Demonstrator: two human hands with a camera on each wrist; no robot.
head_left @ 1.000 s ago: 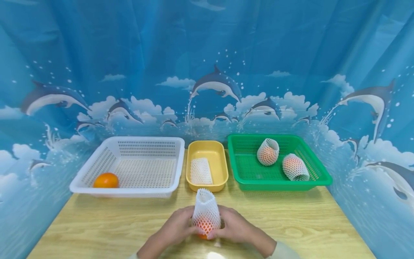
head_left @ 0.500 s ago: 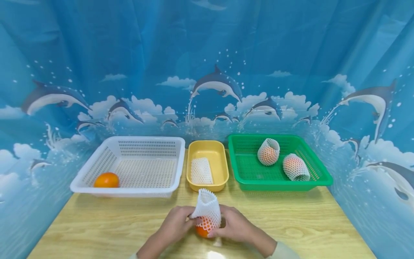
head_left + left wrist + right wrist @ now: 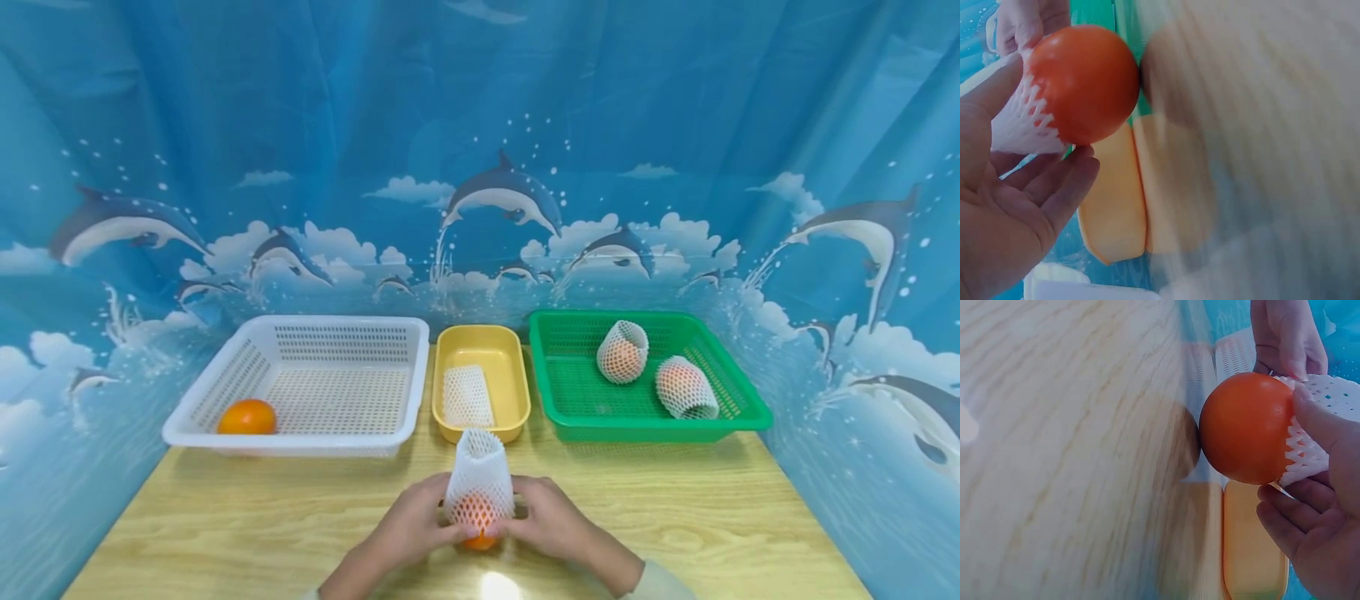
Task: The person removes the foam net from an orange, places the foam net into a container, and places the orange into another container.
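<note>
Between my two hands, near the front of the table, an orange (image 3: 478,542) sits partly inside a white foam net (image 3: 480,471). The net stands upright, its top end narrowed above the fruit. From the left, my left hand (image 3: 416,518) holds the net, thumb at its lower edge. My right hand (image 3: 553,518) grips it in the same way from the right. The left wrist view shows the orange's (image 3: 1088,84) smooth underside bare, outside the net's lattice edge (image 3: 1038,119). In the right wrist view the right thumb presses the net's rim against the fruit (image 3: 1246,428).
Behind the hands is a yellow tray (image 3: 508,367) with a flat foam net (image 3: 467,396) in it. A white basket (image 3: 345,333) at left holds one orange (image 3: 247,417). At right, a green basket (image 3: 570,392) holds two netted fruits (image 3: 622,354). A dolphin-printed curtain (image 3: 337,125) hangs behind.
Half a second ago the net's left edge was raised, baring more of the orange. Now that edge lies lower, the left thumb has moved down, and the net stands straighter.
</note>
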